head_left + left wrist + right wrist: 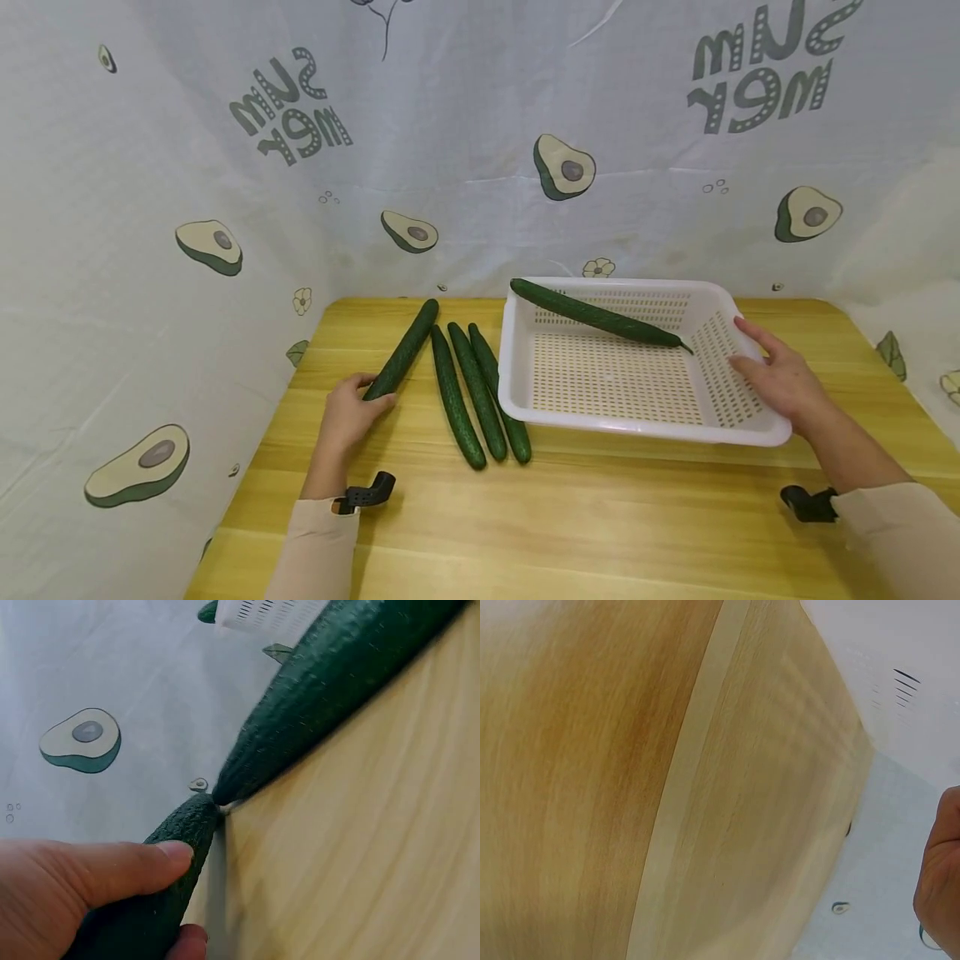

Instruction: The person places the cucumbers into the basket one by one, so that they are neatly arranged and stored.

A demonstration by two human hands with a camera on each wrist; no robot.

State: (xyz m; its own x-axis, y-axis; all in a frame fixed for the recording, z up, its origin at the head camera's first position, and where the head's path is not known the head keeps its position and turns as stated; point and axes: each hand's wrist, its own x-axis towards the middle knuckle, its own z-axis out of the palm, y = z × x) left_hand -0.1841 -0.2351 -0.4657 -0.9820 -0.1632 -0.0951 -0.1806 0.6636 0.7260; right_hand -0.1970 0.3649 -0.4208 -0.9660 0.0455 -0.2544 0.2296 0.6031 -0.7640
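Observation:
My left hand [352, 417] grips the near end of a dark green cucumber [405, 350], which slants away to the far right. The left wrist view shows the thumb on top of that cucumber [191, 817] and a fingertip under it. Its tip meets another cucumber [337, 690] there. My right hand [783, 379] holds the right rim of a white plastic basket [645, 427], thumb inside the wall. One cucumber [600, 317] lies slantwise in the basket, its left end up on the far left corner. The right wrist view catches only part of the hand [939, 877].
Three more cucumbers lie side by side between the held one and the basket: a left one [456, 400], a middle one [480, 392] and a right one [513, 421], partly under the basket's edge. A printed white cloth [465, 158] hangs behind the wooden table [585, 517].

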